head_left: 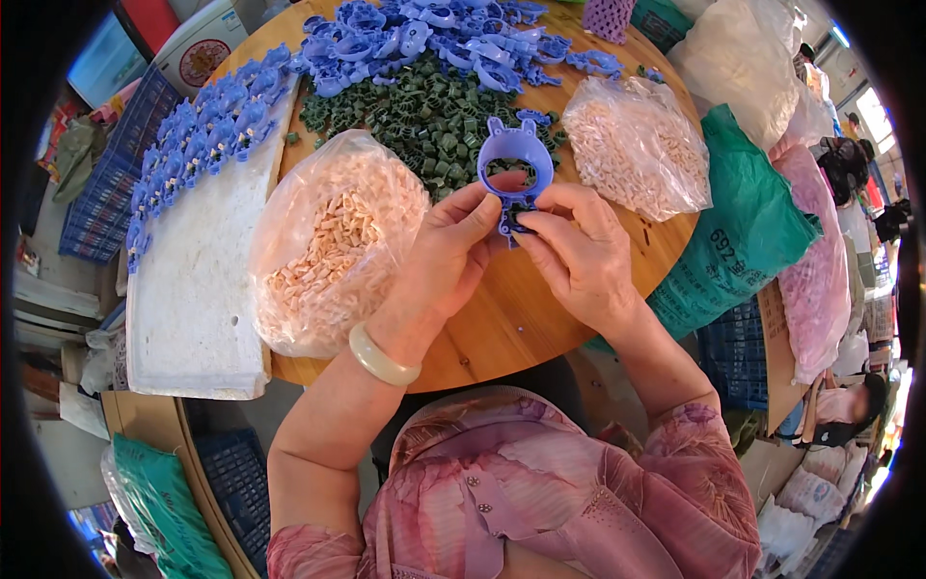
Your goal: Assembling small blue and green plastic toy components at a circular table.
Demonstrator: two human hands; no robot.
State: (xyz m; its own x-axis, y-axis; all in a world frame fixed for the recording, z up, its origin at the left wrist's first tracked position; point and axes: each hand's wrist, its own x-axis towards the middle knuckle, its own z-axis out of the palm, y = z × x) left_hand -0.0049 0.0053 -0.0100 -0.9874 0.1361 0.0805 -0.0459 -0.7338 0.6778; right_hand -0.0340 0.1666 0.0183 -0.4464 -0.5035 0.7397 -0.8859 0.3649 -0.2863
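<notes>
A blue plastic ring-shaped part with two small ears [513,145] is held upright over the near side of the round table. My left hand [451,236] grips it by its lower left, thumb in front. My right hand [586,246] pinches at its lower end, where a small dark green piece [518,214] sits against the blue plastic. Whether that piece is fully seated I cannot tell, since the fingertips partly cover it. Beyond my hands lies a heap of dark green plastic pieces [415,121], with a pile of blue parts [405,39] behind it.
Left of my left arm stands an open clear bag of peach-coloured small pieces [333,241]. A similar bag [637,145] lies at the right. A white foam board [198,309] carries rows of blue parts [207,125]. A green sack [733,232] leans by the wooden table's [482,328] right edge.
</notes>
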